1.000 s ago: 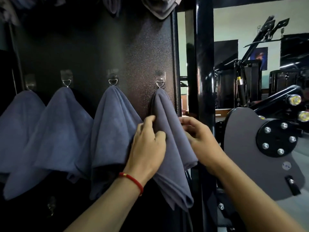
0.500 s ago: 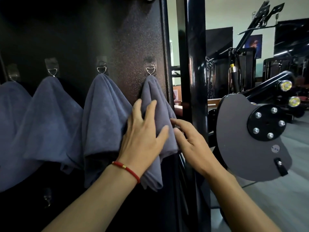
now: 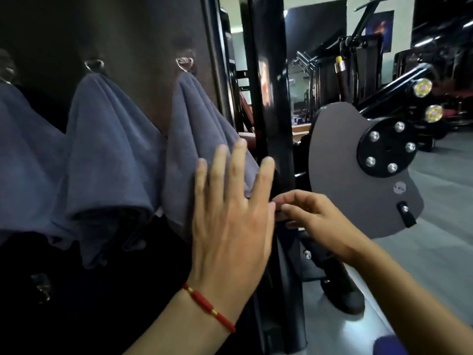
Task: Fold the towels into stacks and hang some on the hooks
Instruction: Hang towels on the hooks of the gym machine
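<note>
A dim gym floor, machines crowding the right side.

A dark speckled panel (image 3: 143,34) fills the left, edged by a glossy black upright post (image 3: 266,98). Just right of the post hangs a grey cam plate (image 3: 340,180) with a black bolted hub (image 3: 386,149). Behind it stand black weight machines (image 3: 358,62), two yellow-capped knobs (image 3: 422,87) catching light. The far wall (image 3: 355,24) is pale green with a dark poster (image 3: 380,29); the floor (image 3: 440,226) is smooth grey.
</note>
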Demonstrator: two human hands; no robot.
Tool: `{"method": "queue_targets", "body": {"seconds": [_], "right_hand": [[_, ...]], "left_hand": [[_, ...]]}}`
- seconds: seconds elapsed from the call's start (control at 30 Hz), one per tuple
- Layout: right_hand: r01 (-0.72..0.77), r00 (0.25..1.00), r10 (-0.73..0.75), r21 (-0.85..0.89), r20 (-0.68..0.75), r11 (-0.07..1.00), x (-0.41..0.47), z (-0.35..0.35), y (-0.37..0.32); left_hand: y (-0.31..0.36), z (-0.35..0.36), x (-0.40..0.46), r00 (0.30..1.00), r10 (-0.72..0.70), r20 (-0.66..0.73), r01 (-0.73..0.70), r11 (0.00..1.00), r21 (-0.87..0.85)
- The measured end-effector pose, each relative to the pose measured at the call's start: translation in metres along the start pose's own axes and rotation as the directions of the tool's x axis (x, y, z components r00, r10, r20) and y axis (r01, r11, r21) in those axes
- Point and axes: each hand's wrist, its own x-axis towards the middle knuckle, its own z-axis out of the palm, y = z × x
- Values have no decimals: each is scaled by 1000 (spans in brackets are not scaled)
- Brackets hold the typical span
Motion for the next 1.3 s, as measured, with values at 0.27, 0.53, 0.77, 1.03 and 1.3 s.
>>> {"method": "queue_targets", "body": {"seconds": [0.27, 0.53, 0.77, 1.03, 1.3], "right_hand": [[-490, 737, 636, -467, 229, 736, -66, -83, 141], [-587, 566, 819, -741, -89, 325, -169, -123, 309], [-452, 494, 869, -859, -15, 242, -207, -116, 368], [-414, 573, 818, -877, -44, 242, -217, -108, 385], [-303, 622, 782, -931, -31, 203, -211, -109, 363]], "left_hand": [[102, 77, -89, 804, -103, 586, 553, 493, -672], [138, 169, -136, 432, -97, 897, 867, 318, -384], [148, 211, -148, 371, -110, 922, 890, 324, -319], [156, 228, -157, 332, -78, 940, 899, 327, -290], [134, 218, -160, 311, -54, 949, 879, 397, -265]]}}
